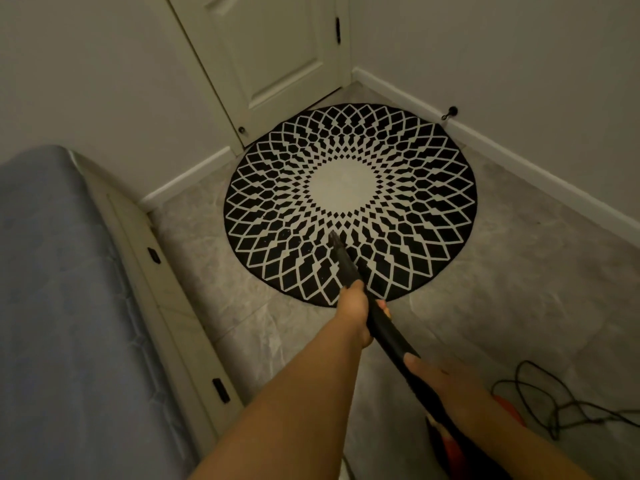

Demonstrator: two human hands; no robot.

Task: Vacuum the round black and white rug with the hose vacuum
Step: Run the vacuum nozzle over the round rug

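Observation:
The round black and white rug [349, 202] lies on the tiled floor in the room's corner, its white disc in the middle. A black vacuum hose wand [346, 265] points forward, its narrow nozzle tip [334, 237] resting on the rug's near part, below the white centre. My left hand [355, 306] grips the wand near the rug's front edge. My right hand [436, 379] holds the wand farther back, fingers wrapped over it. The red vacuum body [450, 448] shows partly under my right arm.
A bed with a blue mattress [62, 306] and cream frame [166, 306] runs along the left. A closed white door [270, 57] stands behind the rug. A black cord [554, 403] lies coiled on the floor at right. A door stopper [450, 112] sticks out from the right baseboard.

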